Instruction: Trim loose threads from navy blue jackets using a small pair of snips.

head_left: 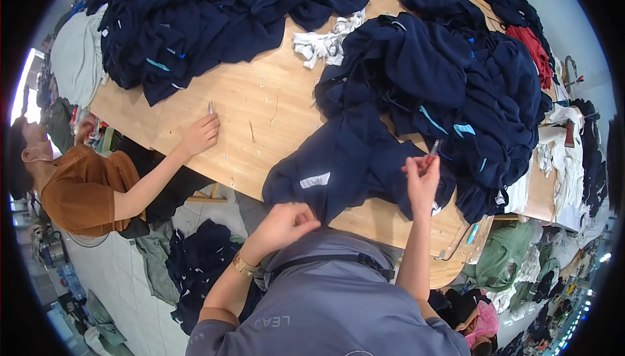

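Note:
A dark navy garment [351, 154] with a white patch lies spread on the wooden table in front of me. My right hand [422, 177] is raised over the garment's right side. Its fingers are closed around small thread snips [433, 151] with red handles, blades pointing up and away. At the garment's near left edge is my left hand [285, 227], its fingers curled together. Whether a bit of cloth or thread is pinched in them cannot be made out.
Large heaps of navy garments [195, 17] cover the far left and the right [456, 89]. White cloth strips [319, 46] lie between them. A co-worker [84, 186] at the left rests a hand with snips on the wooden table [241, 108]. A turquoise-handled tool [472, 233] lies at the right edge.

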`<state>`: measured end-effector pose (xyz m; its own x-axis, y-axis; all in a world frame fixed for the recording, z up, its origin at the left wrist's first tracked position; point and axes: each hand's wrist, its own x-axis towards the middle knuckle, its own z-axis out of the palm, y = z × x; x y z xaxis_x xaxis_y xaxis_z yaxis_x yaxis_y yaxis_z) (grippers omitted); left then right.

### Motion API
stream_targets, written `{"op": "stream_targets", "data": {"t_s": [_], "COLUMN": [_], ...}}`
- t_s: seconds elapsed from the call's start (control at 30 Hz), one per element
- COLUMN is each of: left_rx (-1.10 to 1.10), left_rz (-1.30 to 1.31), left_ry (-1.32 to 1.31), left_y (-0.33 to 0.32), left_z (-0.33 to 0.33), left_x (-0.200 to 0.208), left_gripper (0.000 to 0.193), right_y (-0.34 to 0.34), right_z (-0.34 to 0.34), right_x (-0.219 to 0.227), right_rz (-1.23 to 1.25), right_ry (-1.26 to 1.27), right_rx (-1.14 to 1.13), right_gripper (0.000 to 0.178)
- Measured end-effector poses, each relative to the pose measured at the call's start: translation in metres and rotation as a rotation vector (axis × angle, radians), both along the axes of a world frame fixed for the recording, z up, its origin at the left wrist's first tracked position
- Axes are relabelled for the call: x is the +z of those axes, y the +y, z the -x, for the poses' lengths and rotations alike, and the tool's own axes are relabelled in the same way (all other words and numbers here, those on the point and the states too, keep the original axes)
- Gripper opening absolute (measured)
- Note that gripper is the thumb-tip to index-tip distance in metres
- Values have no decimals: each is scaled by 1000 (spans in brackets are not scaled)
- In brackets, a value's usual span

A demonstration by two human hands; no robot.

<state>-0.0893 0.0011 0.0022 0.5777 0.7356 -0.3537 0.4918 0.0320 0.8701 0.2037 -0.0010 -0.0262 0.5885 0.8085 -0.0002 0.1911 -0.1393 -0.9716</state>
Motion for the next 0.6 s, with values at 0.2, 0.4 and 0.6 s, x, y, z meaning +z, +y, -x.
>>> {"op": "stream_targets", "data": {"t_s": [0.2, 0.4, 0.6], "left_rx": [385, 399, 565], "left_rz": [-328, -358, -812], "left_ry": [74, 30, 393], "left_y": [25, 43, 58], "left_z": [-18, -43, -12], "left_x": [-13, -36, -27], "left_gripper": [23, 19, 12], "right_y": [21, 27, 13], "right_z": [51, 58, 35], "right_x": [-13, -26, -7], "right_rz": [170, 50, -174], "right_ry": [-223, -158, 639], "right_rx": [206, 226, 37], "right_gripper": [35, 29, 30]}}
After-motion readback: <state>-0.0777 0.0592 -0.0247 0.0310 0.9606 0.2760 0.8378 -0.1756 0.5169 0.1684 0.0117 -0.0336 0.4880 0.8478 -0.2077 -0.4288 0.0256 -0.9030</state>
